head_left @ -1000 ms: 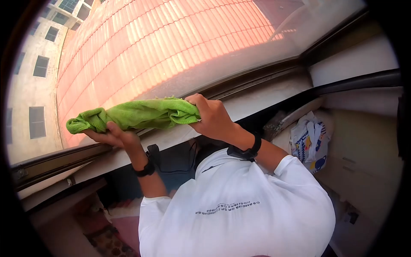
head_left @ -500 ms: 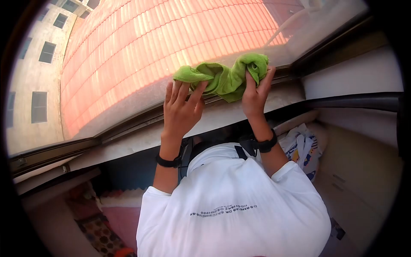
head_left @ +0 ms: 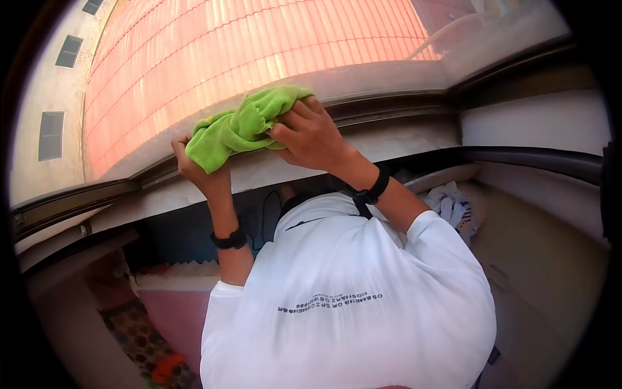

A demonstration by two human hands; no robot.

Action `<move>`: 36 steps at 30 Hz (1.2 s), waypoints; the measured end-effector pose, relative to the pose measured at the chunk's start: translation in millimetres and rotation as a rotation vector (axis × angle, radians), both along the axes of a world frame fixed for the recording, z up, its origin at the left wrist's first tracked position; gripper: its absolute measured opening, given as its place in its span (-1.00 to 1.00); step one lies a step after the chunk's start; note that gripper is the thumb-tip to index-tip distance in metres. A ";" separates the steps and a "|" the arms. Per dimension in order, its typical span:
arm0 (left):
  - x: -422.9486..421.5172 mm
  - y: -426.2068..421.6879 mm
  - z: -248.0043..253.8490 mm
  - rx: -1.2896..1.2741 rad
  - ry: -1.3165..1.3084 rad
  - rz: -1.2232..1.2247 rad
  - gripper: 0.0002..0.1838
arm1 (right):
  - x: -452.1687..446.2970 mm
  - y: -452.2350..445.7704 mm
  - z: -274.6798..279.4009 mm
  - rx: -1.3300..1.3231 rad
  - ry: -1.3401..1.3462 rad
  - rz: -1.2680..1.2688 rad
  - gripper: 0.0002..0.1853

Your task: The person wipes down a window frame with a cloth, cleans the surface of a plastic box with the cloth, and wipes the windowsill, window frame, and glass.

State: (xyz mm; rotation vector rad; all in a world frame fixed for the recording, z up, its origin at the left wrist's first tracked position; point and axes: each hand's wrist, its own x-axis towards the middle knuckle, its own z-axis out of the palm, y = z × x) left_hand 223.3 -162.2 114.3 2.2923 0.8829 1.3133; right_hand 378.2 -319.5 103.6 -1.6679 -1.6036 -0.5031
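Note:
A bunched green cloth [head_left: 243,126] is held up in front of the window glass, just above the sill. My left hand [head_left: 199,170] grips its left end, fingers closed at the edge and partly hidden behind the cloth. On the right end, my right hand [head_left: 312,135] has its fingers wrapped round the folds. Between the two hands the cloth is crumpled and twisted. Dark bands circle both wrists.
The window frame rail [head_left: 389,107] and pale sill [head_left: 414,139] run across below the glass. A printed white cloth bundle [head_left: 453,206] lies at the right. A pink surface [head_left: 175,311] is at the lower left. Outside is a red roof [head_left: 259,45].
Both hands have moved left with the cloth since half a second ago. The left fingers, spread against it then, now close on its end. The cloth is more bunched than one second ago.

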 end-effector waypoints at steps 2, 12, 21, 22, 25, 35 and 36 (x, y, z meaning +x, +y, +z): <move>34.5 -45.6 16.3 -0.226 -0.004 -0.142 -0.58 | 30.6 -36.6 -0.4 0.116 -0.104 -0.204 -0.51; 63.3 -84.4 23.5 -0.072 -0.048 -0.809 -0.76 | 43.5 -30.3 -5.0 0.445 0.200 -0.632 -0.16; -104.0 62.0 -31.2 -0.831 -0.158 -0.060 -0.68 | -121.9 122.4 5.6 0.045 0.474 0.161 -0.52; -107.9 68.0 -33.0 -0.869 -0.343 -0.049 -0.65 | -127.9 132.2 1.6 0.035 0.468 0.158 -0.52; -104.5 76.5 -27.2 -0.862 -0.615 -0.018 -0.62 | -136.1 143.5 -3.3 -0.060 0.417 0.236 -0.48; -7.4 -1.1 7.4 -0.577 -0.380 -0.559 -0.74 | -38.5 23.9 4.0 0.035 0.454 -0.096 -0.44; 7.4 -13.1 17.4 -0.590 -0.397 -0.591 -0.74 | -22.4 8.4 4.9 0.127 0.364 -0.249 -0.38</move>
